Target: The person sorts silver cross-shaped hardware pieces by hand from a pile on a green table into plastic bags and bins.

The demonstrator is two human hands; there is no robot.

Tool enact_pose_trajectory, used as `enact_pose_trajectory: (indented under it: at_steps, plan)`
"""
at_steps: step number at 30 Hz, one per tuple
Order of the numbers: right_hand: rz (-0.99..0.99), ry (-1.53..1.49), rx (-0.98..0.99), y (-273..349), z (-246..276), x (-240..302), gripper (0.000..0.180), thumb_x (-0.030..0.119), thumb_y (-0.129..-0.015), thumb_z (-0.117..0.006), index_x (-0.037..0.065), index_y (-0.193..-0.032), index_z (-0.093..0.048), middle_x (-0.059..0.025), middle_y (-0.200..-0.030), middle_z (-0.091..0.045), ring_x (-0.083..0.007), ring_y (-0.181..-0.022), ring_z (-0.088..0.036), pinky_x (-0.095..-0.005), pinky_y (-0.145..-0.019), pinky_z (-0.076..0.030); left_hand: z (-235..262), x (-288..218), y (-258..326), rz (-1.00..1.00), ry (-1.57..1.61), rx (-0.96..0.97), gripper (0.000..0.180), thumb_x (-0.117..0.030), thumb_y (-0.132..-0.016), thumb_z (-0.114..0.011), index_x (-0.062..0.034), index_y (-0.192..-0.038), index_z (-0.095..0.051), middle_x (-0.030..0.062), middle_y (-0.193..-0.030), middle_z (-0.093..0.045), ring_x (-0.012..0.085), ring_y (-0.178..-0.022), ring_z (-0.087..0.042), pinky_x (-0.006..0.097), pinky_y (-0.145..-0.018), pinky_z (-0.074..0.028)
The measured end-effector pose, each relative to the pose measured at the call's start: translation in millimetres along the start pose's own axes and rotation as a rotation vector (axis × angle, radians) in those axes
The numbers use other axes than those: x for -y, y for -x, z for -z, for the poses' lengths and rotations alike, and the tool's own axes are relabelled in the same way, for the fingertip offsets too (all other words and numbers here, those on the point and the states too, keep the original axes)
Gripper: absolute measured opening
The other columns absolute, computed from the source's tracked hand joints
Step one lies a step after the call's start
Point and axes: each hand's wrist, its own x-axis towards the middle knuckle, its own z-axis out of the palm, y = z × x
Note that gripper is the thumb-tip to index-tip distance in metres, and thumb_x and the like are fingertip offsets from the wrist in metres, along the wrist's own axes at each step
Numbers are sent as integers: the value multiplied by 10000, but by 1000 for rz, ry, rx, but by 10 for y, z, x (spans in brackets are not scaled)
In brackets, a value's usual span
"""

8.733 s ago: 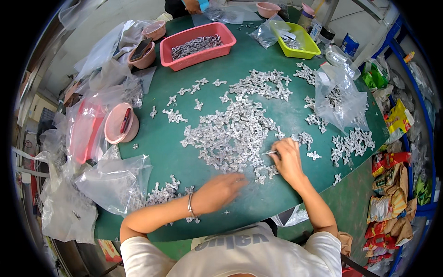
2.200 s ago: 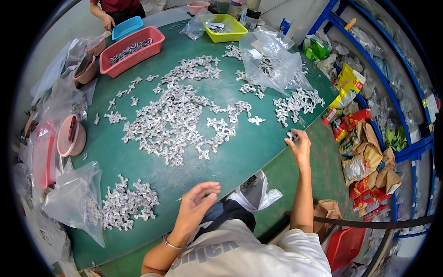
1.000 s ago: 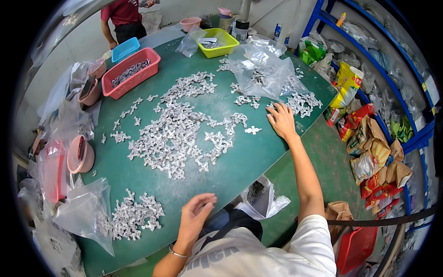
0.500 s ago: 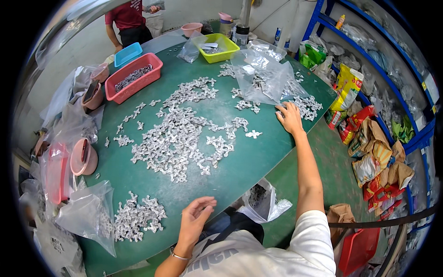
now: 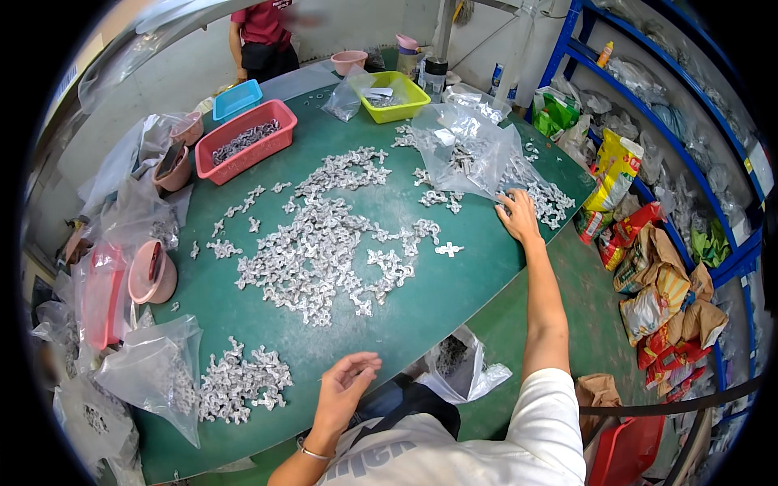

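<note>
My right hand (image 5: 519, 215) lies flat on the green table (image 5: 454, 300) at its right side, fingers spread, touching a clear plastic bag (image 5: 466, 150) and a small heap of metal parts (image 5: 551, 198). Near the front edge of the table my left hand (image 5: 344, 389) hovers, palm up, with curled fingers and nothing in it. A big pile of small silvery metal parts (image 5: 316, 251) covers the middle of the table. One single part (image 5: 448, 249) lies apart to the right of the pile.
A second heap of parts (image 5: 239, 385) and a clear bag (image 5: 150, 377) lie front left. A red tray (image 5: 243, 150), a blue tray (image 5: 237, 100) and a yellow-green tray (image 5: 393, 95) stand at the back. A person in red (image 5: 263, 36) stands behind. Blue shelves (image 5: 689, 162) line the right.
My right hand has slid from the table's right edge up toward the clear bag. My left hand stayed near the front edge. The view has swung a little.
</note>
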Motion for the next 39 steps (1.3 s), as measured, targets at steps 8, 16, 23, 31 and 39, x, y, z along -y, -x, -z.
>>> enact_pose_trajectory:
  at_steps: [8,16,23,31,39]
  plan:
    - [25,74,-25,17,107,40,397,346,-745,-657,121,-1071,-623,-143,-1185,-495,-318,-1163,-400,-448,-984,-282,-79,3,-24,-1,-26,1,243,-41,-864,-560,32,-1096,-556,111,-1013,-615,172,-963,-580,295,-840,-467]
    - [-164,-123,-241,182,375,616,361,226,-789,-641,21,-1078,-570,-153,-1168,-509,-341,-1088,-447,-428,-941,-327,-72,71,-58,-65,-106,38,248,-29,-861,-556,19,-1104,-548,92,-1075,-581,201,-1019,-559,299,-907,-425]
    - [-55,-381,153,331,330,1849,583,320,-815,-616,8,-1269,-426,-245,-1307,-369,-385,-1211,-347,-465,-977,-309,-101,0,-327,-475,-1179,50,448,-64,-783,-608,-45,-1214,-491,138,-1331,-396,362,-1222,-363,423,-1000,-334]
    - [19,-526,299,323,147,2241,556,328,-849,-565,36,-1296,-411,-288,-1351,-303,-441,-1251,-300,-474,-1047,-243,-165,24,-800,-541,-1473,101,512,-140,-792,-613,-77,-1274,-453,101,-1408,-318,411,-1280,-257,595,-997,-257]
    - [-736,-341,-409,-535,-273,585,887,440,-757,-641,-89,-1342,-234,-310,-1353,-286,-429,-1268,-253,-477,-1057,-196,-197,38,-944,-543,-1530,67,486,-186,-799,-620,-38,-1240,-479,81,-1416,-294,400,-1286,-253,601,-996,-258]
